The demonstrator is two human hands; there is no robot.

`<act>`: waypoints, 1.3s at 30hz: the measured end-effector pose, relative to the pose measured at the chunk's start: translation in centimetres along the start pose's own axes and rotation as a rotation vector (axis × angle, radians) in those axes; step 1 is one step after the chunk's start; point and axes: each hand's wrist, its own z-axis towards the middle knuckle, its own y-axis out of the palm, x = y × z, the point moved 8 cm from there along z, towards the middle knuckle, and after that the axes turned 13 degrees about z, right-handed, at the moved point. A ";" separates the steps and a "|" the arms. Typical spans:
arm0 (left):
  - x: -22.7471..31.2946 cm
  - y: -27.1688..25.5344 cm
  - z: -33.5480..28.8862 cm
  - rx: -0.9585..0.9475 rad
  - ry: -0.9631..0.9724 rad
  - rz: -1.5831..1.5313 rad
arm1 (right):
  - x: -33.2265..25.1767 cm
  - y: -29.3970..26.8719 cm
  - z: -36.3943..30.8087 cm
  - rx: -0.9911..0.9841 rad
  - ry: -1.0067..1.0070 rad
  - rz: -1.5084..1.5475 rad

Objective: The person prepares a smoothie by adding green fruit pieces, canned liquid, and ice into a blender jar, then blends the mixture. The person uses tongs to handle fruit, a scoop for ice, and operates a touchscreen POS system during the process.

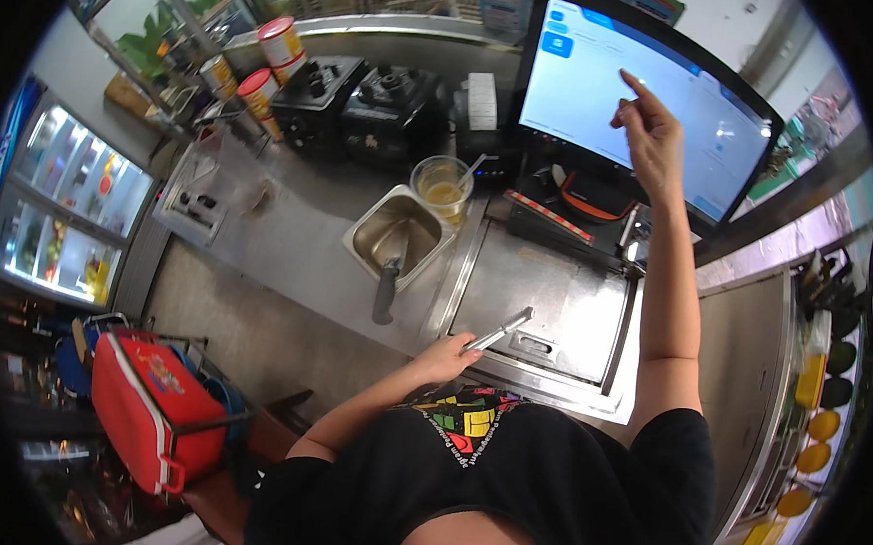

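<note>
My right hand is raised in front of a lit touchscreen monitor. Its index finger points at the screen while the other fingers curl in, and it holds nothing; I cannot tell whether the fingertip touches the glass. Low over the counter's front edge, my left hand is closed around the handle end of metal tongs. Their tips reach over a steel lid with a recessed handle. To the left, a steel pan has a dark-handled knife leaning in it, handle over the near rim.
Behind the pan stands a clear tub of yellowish liquid with a spoon. Black blender bases and red-and-yellow cans line the back. A red cooler box is at lower left, near a lit glass-door fridge. Fruit lines the right side.
</note>
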 end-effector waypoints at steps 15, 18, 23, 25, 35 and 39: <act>-4.1 -2.5 -0.5 0.073 -0.085 -0.067 | 1.1 1.7 0.9 0.066 0.058 -0.283; -4.5 -2.8 0.4 0.084 -0.053 -0.026 | -0.1 1.8 2.0 0.115 0.021 -0.641; -4.1 -3.1 2.0 0.045 0.010 -0.031 | -1.0 3.3 4.4 0.070 -0.081 -0.900; -3.1 -4.0 2.4 0.005 0.009 -0.027 | -1.1 3.4 5.2 0.086 -0.099 -0.924; -2.8 -4.8 3.7 -0.009 -0.004 -0.046 | -1.4 3.0 3.5 0.101 0.000 -0.763; -3.1 -4.2 4.2 -0.025 0.006 -0.072 | -1.5 3.0 0.2 0.071 0.040 -0.687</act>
